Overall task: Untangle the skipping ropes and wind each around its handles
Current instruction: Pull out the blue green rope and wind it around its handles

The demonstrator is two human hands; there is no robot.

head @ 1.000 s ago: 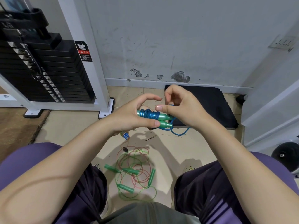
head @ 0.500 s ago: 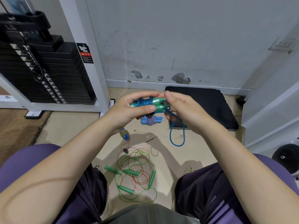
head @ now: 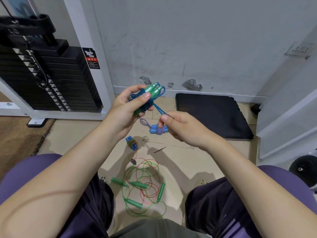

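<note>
Since earlier, right hand [head: 180, 127] had drawn the pinched blue rope [head: 160, 109] below the green handles [head: 151, 93], which left hand [head: 127, 107] gripped.

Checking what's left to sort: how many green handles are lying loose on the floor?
4, all in the tangle of green and red rope between the knees: left, middle, right, nearest. None looks hidden.

You're in a gym corner — black weight stack [head: 51, 79] in a white machine frame [head: 89, 48], black foam mat [head: 214, 115] on the tiled floor [head: 180, 160], skipping ropes [head: 142, 186] scattered — scuffed wall [head: 171, 40] behind.
</note>
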